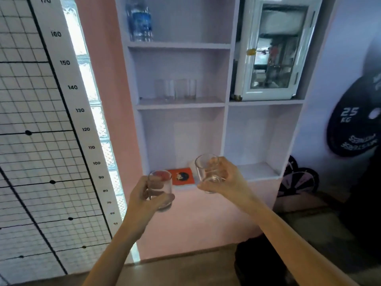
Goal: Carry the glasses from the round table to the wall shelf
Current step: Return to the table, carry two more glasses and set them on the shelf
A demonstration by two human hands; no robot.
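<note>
I stand in front of a white wall shelf (181,105) set in a pink wall. My left hand (144,196) grips a clear tumbler (161,186) held upright. My right hand (221,178) grips a second clear tumbler (207,170), tilted a little to the left. Both glasses hang in front of the lowest left compartment. On the middle left shelf stand several clear glasses (175,88) in a row. The round table is out of view.
A water bottle (140,19) stands on the top left shelf. A small glass-door cabinet (272,50) fills the upper right compartment. An orange book (182,176) lies in the lowest left compartment. Weight plates (354,116) lean at the right. A height chart (82,120) is at the left.
</note>
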